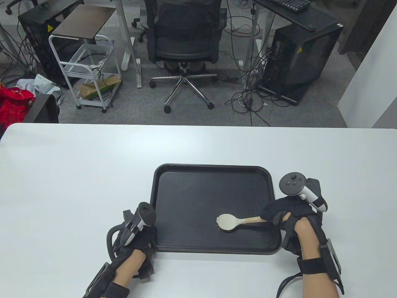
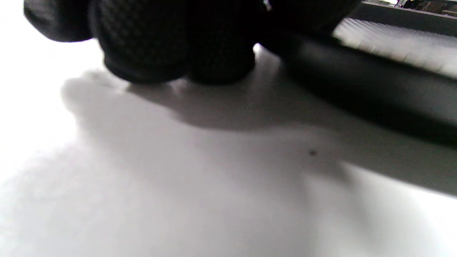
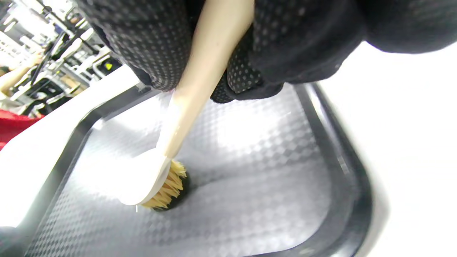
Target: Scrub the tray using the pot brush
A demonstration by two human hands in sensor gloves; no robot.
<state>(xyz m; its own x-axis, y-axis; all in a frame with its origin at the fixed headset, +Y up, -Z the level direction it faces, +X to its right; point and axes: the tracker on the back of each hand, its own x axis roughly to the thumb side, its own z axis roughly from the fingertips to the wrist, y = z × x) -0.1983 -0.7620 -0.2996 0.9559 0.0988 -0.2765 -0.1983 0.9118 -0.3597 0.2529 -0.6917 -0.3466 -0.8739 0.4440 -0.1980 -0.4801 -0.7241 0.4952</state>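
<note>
A black tray (image 1: 214, 166) lies on the white table near the front edge. My right hand (image 1: 279, 214) grips the handle of a pale wooden pot brush (image 1: 228, 221) over the tray's right rim. The round brush head is in the tray's front right part. In the right wrist view the brush (image 3: 185, 107) has its tan bristles (image 3: 167, 189) pressed on the tray's textured floor (image 3: 257, 200). My left hand (image 1: 139, 239) is at the tray's front left corner. In the left wrist view its curled fingers (image 2: 171, 43) rest on the table against the tray's rim (image 2: 375, 96), with the thumb seemingly on the rim.
The white table (image 1: 77, 173) stretches wide to the left of the tray and behind it. Beyond the far edge stand an office chair (image 1: 184, 40), a white cart (image 1: 90, 71) and computer towers (image 1: 297, 59) on the floor.
</note>
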